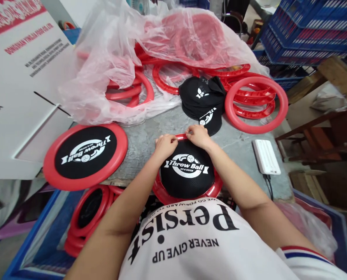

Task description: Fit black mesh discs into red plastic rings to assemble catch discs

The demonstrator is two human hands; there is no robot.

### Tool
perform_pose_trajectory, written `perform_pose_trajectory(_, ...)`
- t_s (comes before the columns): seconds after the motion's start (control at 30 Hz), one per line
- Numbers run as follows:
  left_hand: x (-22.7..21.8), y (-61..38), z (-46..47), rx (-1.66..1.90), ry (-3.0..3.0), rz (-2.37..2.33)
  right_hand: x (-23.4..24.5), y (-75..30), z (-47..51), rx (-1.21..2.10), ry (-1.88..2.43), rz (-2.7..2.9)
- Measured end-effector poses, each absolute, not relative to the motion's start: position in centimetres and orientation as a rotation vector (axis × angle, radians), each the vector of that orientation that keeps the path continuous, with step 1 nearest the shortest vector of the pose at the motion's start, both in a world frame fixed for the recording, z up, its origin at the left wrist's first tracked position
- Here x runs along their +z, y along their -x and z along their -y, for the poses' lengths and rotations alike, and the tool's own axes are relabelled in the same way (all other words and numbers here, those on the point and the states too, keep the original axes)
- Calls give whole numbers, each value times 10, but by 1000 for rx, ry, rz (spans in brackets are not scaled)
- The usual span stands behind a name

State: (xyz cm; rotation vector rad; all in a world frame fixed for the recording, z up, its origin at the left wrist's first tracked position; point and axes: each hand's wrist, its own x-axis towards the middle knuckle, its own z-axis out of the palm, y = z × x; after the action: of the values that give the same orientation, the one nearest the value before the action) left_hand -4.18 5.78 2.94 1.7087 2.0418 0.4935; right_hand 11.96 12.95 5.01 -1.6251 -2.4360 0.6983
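White shirt (pixel 188 249) nearest | black cloth (pixel 188 181) within red ring (pixel 216 188), at near edge of table (pixel 141 138) | left hand (pixel 165 147), right hand (pixel 199 136): fingers bent narrow, holding ring's far rim | blue crate (pixel 33 233) contains red-rimmed discs (pixel 77 230) | plastic bag (pixel 103 50) contains red hoops (pixel 198 41)

One left hand (pixel 166 147) and one right hand (pixel 199 136) mid-frame. One red-rimmed disc (pixel 188 171) mid-frame, another disc (pixel 85 155) at left, and a stack (pixel 88 210) lower left I can't count. Black fabric pieces (pixel 202 97) upper centre: at least two, they overlap. Loose red rings (pixel 256 128) at right: three or more. Ones under the plastic bag (pixel 100 77)? Too jumbled. One white power bank (pixel 266 156) right, one printed box (pixel 13 85) upper left, three-plus blue crates (pixel 316 31) upper right.
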Motion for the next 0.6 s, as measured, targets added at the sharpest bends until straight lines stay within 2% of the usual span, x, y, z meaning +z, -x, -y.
perform_pose_trajectory(0.2,28,35,-59,608,-1564,-2064,40,-116,-141,855,1310,2523)
perform_pose_trajectory(0.4,25,33,-58,681,-1513,-2080,12,-121,-144,926,1264,2361)
perform_pose_trajectory(0.6,20,32,-59,679,-1527,-2120,9,-120,-144,907,1271,2397)
